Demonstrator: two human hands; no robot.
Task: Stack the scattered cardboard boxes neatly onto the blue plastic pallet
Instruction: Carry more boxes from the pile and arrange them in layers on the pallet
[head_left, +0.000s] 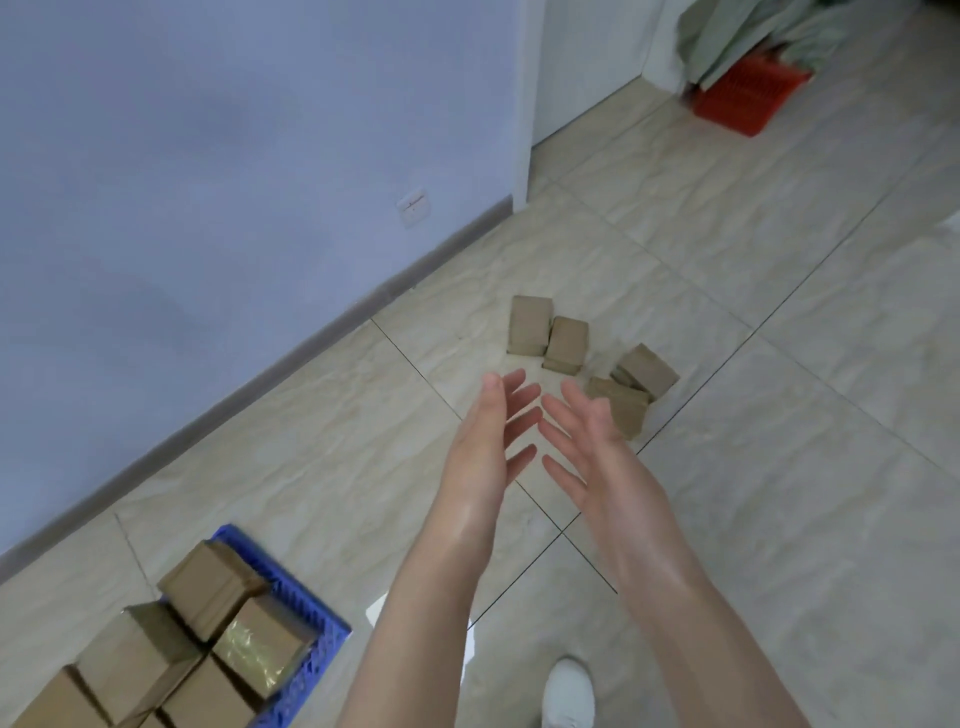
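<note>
Four scattered cardboard boxes loose on the floor. One blue pallet. On it, five stacked boxes counted for certain, possibly six or seven, with the pile cut off at the lower-left frame edge and hard to separate there. So nine boxes at least in all. Among the stacked ones, one taped box with a glossy top. Two hands: one left hand, one right hand. One white shoe. One red basket. One wall socket. One heap of pale green cloth.
</note>
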